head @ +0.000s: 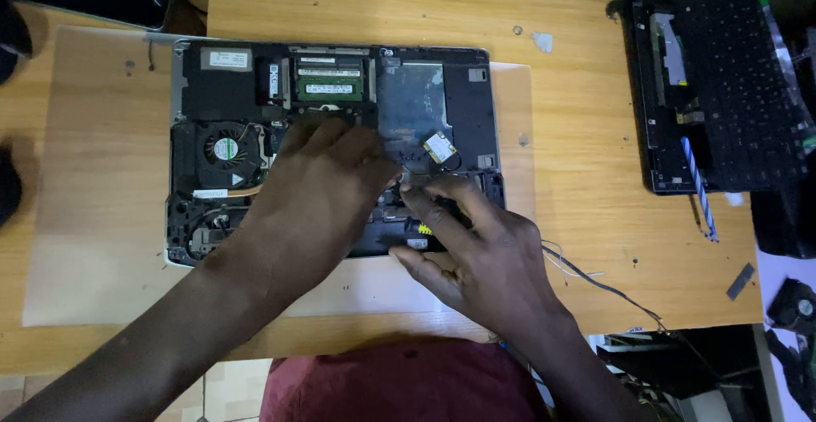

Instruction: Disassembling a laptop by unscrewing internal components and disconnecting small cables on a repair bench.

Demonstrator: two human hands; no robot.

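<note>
Hands meet over the opened laptop (336, 146), which lies bottom-up on a pale mat (93, 175) on the wooden table (578, 158); the left hand (319, 192) lies flat across the laptop's middle, fingers loosely together and pressing down, seemingly to steady the chassis; the right hand (472, 248) comes in at the laptop's near right corner, thumb and forefinger pinched on something small and dark near the front edge, though what it grips is too small to tell. A fan (228, 148) sits left of the left hand inside the laptop; green memory sticks (330, 79) lie beyond that hand toward the far edge; a small wireless card (439, 147) sits tilted just right of the fingertips, above the right hand. Thin wires (586, 276) trail from the laptop's near right side across the table toward its front edge. A keyboard panel (722, 73) rests well right of the laptop with a striped pen (699, 186) on its near side. Bare mat lies left of the laptop and bare wood to its right; the near edge is crowded by both forearms, and the laptop's front overhangs nothing; it sits wholly on the mat.
</note>
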